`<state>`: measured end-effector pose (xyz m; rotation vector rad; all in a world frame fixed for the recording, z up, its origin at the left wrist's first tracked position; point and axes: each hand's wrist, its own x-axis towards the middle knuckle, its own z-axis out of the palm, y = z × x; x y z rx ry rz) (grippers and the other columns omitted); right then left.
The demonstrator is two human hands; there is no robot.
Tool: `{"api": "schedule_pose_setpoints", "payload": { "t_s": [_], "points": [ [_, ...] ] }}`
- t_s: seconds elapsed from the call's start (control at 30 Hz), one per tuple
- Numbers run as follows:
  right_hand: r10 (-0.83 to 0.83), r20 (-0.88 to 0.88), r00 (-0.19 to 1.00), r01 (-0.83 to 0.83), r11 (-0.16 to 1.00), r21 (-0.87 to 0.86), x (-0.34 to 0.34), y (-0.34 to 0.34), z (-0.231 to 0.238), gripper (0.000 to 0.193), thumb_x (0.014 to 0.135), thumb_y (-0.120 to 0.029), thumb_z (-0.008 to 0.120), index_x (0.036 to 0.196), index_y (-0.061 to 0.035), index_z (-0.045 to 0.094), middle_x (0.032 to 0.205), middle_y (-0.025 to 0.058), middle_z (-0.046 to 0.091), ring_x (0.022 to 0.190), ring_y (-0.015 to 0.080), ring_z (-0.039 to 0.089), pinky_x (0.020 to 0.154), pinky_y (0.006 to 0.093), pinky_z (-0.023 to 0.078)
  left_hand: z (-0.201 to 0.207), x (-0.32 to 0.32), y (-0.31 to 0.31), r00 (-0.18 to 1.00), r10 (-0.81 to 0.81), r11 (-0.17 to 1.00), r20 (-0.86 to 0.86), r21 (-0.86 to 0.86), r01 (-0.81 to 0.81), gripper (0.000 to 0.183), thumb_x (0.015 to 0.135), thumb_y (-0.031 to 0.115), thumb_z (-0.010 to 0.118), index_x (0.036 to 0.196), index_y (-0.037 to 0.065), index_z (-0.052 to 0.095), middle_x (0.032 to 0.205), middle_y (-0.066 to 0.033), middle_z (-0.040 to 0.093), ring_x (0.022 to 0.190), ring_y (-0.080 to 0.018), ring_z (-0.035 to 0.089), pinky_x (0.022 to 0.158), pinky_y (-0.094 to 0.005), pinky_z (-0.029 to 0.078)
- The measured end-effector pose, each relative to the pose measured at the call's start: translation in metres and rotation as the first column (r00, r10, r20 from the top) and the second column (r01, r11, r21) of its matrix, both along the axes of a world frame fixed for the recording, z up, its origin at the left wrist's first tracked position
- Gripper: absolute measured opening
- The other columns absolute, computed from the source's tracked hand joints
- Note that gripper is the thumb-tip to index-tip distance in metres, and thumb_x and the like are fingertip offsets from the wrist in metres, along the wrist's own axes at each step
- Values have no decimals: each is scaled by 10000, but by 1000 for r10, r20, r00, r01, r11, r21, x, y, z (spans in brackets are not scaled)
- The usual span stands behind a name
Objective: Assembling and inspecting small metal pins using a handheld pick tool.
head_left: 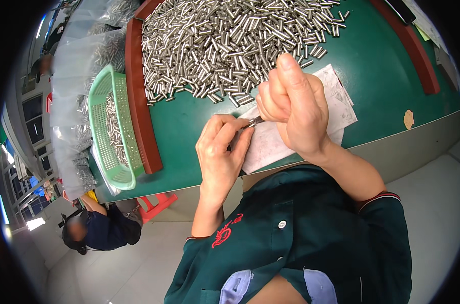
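My left hand (222, 142) is closed, pinching a small shiny metal cylinder (251, 123) between thumb and fingers. My right hand (298, 109) forms a fist with the thumb raised, wrapped round a slim tool. Only the dark, narrow end of that tool (259, 119) shows, at the metal cylinder; the fist hides the rest, so its kind is unclear. Beneath both hands lies a smudged white cloth or paper sheet (344, 109). Just beyond them a large heap of similar metal cylinders (225, 48) spreads over the green tabletop (382, 86).
Dark red wooden rails (141, 116) border the work area at left and right. Outside the left rail stands a pale green perforated basket (100, 116) holding small metal pieces. Clear plastic bags of metal parts (70, 91) line the far left. Another person (105, 225) sits at lower left.
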<state>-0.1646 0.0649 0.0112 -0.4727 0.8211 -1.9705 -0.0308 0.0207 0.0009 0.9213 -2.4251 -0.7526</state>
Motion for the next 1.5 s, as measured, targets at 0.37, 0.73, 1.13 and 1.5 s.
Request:
{"api": "schedule_pose_setpoints", "payload": {
  "t_s": [0.37,0.73,1.13,1.5],
  "points": [
    [22,-26,999,-22,1000,-12,1,0,0,461,931,-267,255,495,-119,244,421,-31,223,379,66,161,368,228,163,-3,3,0,1000,-2,1000,-3,-8,2,151,618,-4,663,748,30,595,693,-61,504,585,-209,495,514,-303,403],
    [-45,-301,953,34,999,-42,18,6,1,415,928,-223,297,540,-80,270,481,-36,246,417,55,191,405,226,197,-2,1,0,998,-43,998,-37,-43,41,134,619,-25,650,737,8,595,691,-74,497,610,-224,497,532,-314,410],
    [-71,-171,983,62,996,-57,10,-3,-3,412,934,-222,286,543,-94,265,463,-36,229,394,51,195,360,222,174,6,-4,-3,990,-104,973,94,-195,121,133,620,-8,635,735,21,576,705,-70,499,614,-220,488,535,-314,406],
    [-63,-151,986,59,998,-30,9,-3,1,430,932,-230,289,523,-101,264,448,-41,220,386,52,185,357,224,173,11,-7,-17,980,-169,982,108,-64,177,152,634,5,618,740,5,509,677,-97,478,602,-241,489,545,-323,412]
  ]
}}
